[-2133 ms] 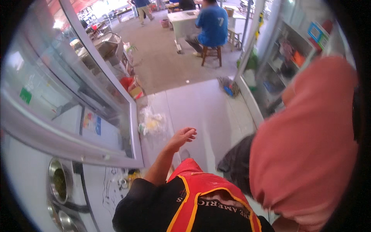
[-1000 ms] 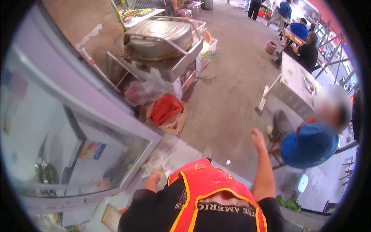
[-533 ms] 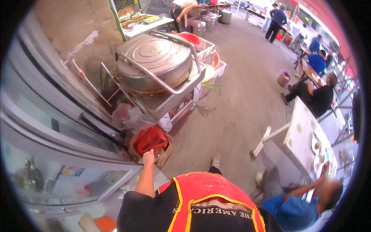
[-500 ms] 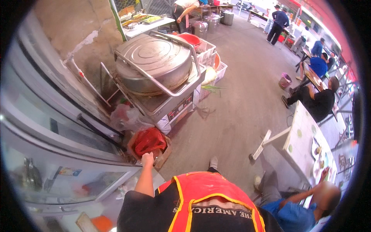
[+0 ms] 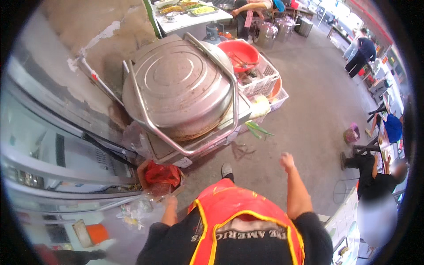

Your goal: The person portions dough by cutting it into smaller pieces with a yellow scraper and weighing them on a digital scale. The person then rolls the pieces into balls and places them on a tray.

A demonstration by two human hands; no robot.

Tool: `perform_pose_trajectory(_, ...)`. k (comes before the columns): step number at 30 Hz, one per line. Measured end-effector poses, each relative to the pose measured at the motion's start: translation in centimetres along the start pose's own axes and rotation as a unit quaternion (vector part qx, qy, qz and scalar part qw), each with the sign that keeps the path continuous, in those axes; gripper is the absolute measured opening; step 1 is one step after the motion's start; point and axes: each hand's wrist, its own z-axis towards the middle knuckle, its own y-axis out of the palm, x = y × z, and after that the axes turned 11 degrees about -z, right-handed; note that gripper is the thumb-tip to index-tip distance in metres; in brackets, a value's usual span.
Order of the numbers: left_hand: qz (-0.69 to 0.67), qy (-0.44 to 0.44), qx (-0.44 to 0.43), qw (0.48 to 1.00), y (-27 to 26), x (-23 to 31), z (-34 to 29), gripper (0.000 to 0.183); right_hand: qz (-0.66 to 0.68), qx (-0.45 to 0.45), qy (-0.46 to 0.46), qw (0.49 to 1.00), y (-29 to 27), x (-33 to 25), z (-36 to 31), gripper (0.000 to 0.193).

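Note:
My left hand (image 5: pixel 170 204) hangs low by my left side, beside a cardboard box (image 5: pixel 179 191) lined with a red plastic bag (image 5: pixel 162 173). It is blurred and its fingers do not show clearly. My right hand (image 5: pixel 287 161) is out in front on the right, over the floor, with its fingers curled in and nothing seen in them. Ahead on the left stands a large cooker with a round domed metal lid (image 5: pixel 179 75) and a bent tube handle (image 5: pixel 152 126). My shoe (image 5: pixel 227 170) shows below it.
Glass doors (image 5: pixel 57 145) line my left. Beside the cooker, a red basin (image 5: pixel 238 54) tops white crates (image 5: pixel 265 81), with green leaves (image 5: pixel 258 129) sticking out. Food trays cover a table (image 5: pixel 198 18) behind; steel pots (image 5: pixel 267 34) stand farther off. People sit and stand at the right, near a purple bin (image 5: pixel 351 133).
I have moved forward, so the cooker looms larger and nearer. My left hand has dropped back past the box, and my right arm has swung into view.

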Motion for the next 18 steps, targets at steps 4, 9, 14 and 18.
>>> perform_pose_trajectory(4,-0.298,-0.193,-0.079,0.931,1.8,5.8,1.2,0.041,-0.027,-0.069,-0.074,0.995,1.3,-15.9,6.9,0.037)
perform_pose_trajectory(9,-0.382,-0.105,0.013,0.918,-1.6,15.2,-0.3,0.043,-0.058,0.015,-0.284,0.957,1.1,-32.6,17.2,0.044)
perform_pose_trajectory(14,-0.380,0.011,0.184,0.907,-5.4,22.5,-5.0,0.046,-0.115,0.139,-0.424,0.888,6.9,-46.8,29.7,0.032)
perform_pose_trajectory(18,-0.267,0.060,0.273,0.922,-5.9,29.1,-13.2,0.049,-0.268,0.184,-0.599,0.732,13.4,-46.1,48.0,0.009)
